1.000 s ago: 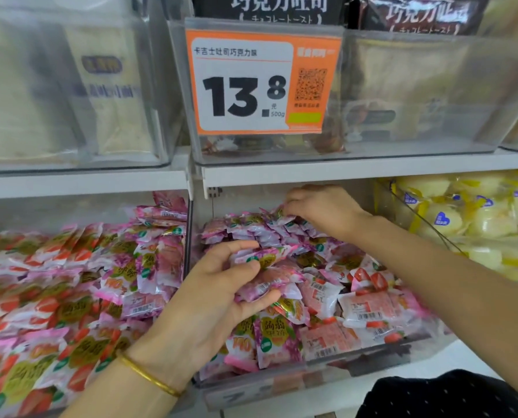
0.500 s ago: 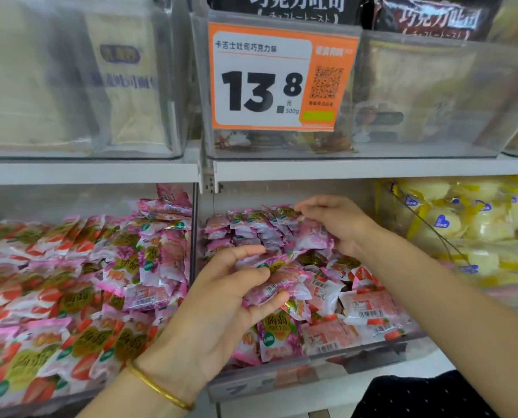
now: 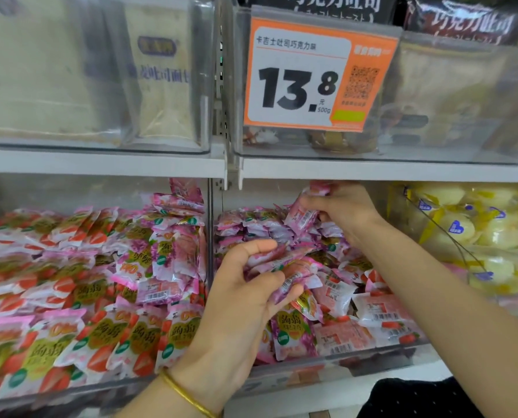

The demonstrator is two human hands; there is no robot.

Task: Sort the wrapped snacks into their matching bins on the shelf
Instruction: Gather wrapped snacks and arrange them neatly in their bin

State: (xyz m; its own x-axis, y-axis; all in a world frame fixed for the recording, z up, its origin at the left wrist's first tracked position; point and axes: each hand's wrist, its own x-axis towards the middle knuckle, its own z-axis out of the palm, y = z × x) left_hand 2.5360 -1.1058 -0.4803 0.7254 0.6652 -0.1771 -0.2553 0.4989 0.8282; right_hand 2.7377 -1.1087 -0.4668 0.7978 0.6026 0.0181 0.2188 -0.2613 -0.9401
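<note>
Currently: left hand (image 3: 245, 297) is raised in front of the middle bin (image 3: 327, 377), back of the hand toward the camera, forearm entering from the lower edge. Its digits are curled round a bundle of pink packets (image 3: 284, 268), held clear of the heap. Gold bangle (image 3: 188, 395) sits on that wrist.

Right hand (image 3: 346, 208) is farther back and higher, just under the shelf board (image 3: 372, 171); its forearm runs diagonally in from the lower right. Fingertips pinch one pink packet (image 3: 302, 212), tilted, barcode side facing the camera, lifted above the rows at the back of the bin. A further pink edge shows above the knuckles; cannot tell whether it is held.

Below both hands: loose heap of pink packets (image 3: 357, 297) filling the middle bin.
Left of the left hand: neighbouring bin packed with strawberry-print packets (image 3: 79, 312).
Right of the right forearm: yellow packets (image 3: 468, 227).
Above the right hand: orange price tag (image 3: 318, 73), reading 13.8.
</note>
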